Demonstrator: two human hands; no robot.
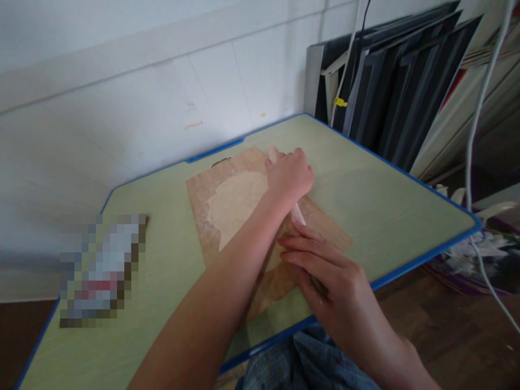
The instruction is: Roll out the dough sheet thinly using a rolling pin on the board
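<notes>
A thin, pale sheet of dough (238, 203) lies on a floury brown sheet or board (199, 216); I cannot tell whether this is paper or wood. Along the dough's right side runs a pale, narrow roll (298, 212), either rolled-up dough or a floured stick. My left hand (290, 173) reaches across with its fingers curled closed over the roll's far part. Close to the roll's near end is my right hand (329, 265), fingers pressed together and pointing left. Whatever lies under its palm is mostly hidden. My left forearm covers part of the dough.
The pale green table (390, 200) has a blue rim and stands against a white wall (162, 97). A blurred-out flat item (108, 265) lies at left. Dark panels (394, 97) lean behind the right edge. A white cable (471, 135) hangs at right, near a filled bag (495, 254).
</notes>
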